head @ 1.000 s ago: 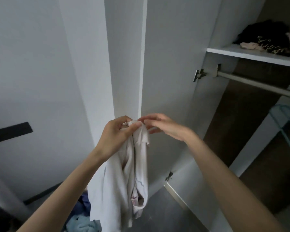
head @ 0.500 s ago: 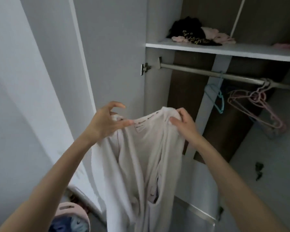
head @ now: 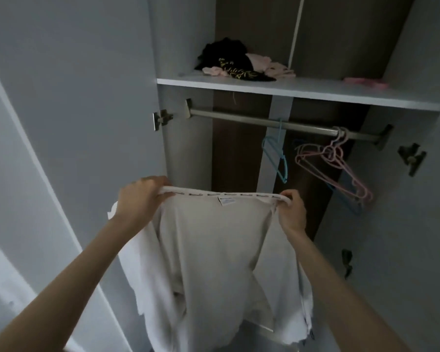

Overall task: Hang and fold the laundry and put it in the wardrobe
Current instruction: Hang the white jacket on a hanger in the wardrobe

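A: Where's the shirt?
B: Pale shirt (head: 208, 250) is in the air in front of the open wardrobe (head: 234, 153), hanging below both hands. Left hand (head: 140, 196) has its fingers curled over one end of the neck band (head: 226, 194). Right hand (head: 291, 212) pinches the other end. The band is taut and level between them, with the label (head: 225, 201) facing the camera.
A: Why that hold?
B: My read: it spreads the neck so a hanger can go in. The body hangs free.
A: Hangers?
B: Blue hanger (head: 277, 158) and a bunch of pink hangers (head: 341, 171) are on the rail (head: 239, 119), above and beyond the right hand. Neither hand touches them.
A: Room?
B: The rail stretch nearer the left hand is bare, with open space under it. Limits are the shelf (head: 290, 91) edge just above the rail, the door (head: 87, 97) close on the left-hand side and a hinge (head: 161, 118) by that rail end. The pile of clothes (head: 234, 64) on the shelf is out of the way.
A: Catch?
B: Both hands are busy. One must let go to fetch a hanger, and the shirt will likely sag to one side.
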